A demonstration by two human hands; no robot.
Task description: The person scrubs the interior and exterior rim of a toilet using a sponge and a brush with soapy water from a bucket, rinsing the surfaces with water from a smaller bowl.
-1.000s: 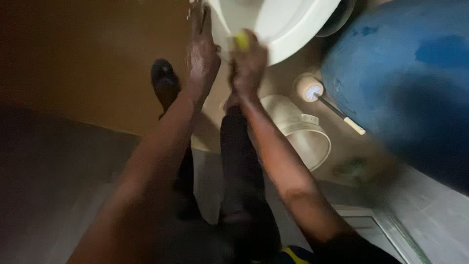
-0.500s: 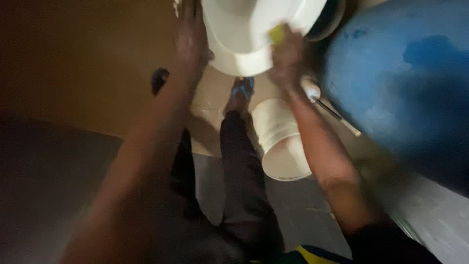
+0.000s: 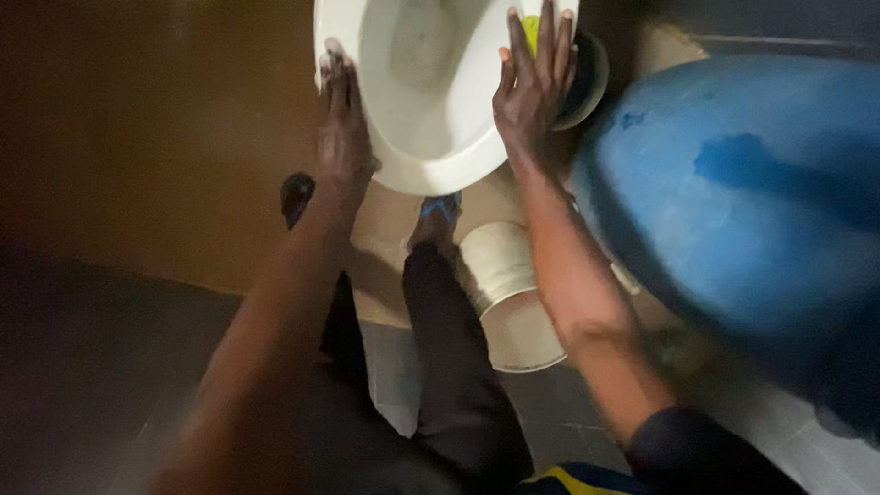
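Note:
A white toilet bowl (image 3: 431,170) fills the top middle of the head view. My left hand (image 3: 341,128) lies flat along its left rim, fingers together and stretched out, holding nothing. On the right rim, my right hand (image 3: 533,82) presses a yellow sponge (image 3: 531,29), which shows only between the fingers. Both arms reach forward over my dark trouser legs (image 3: 449,357).
A white bucket (image 3: 509,293) lies tipped on the floor just below the bowl, by my right foot in a blue sandal (image 3: 440,213). A big blue drum (image 3: 742,202) crowds the right side. A dark round lid (image 3: 591,78) sits behind my right hand. A brown wall runs along the left.
My right hand has slid with the sponge from the bowl's front edge up along the right rim. The left hand stayed on the left rim. The view shifted, showing more of the bowl.

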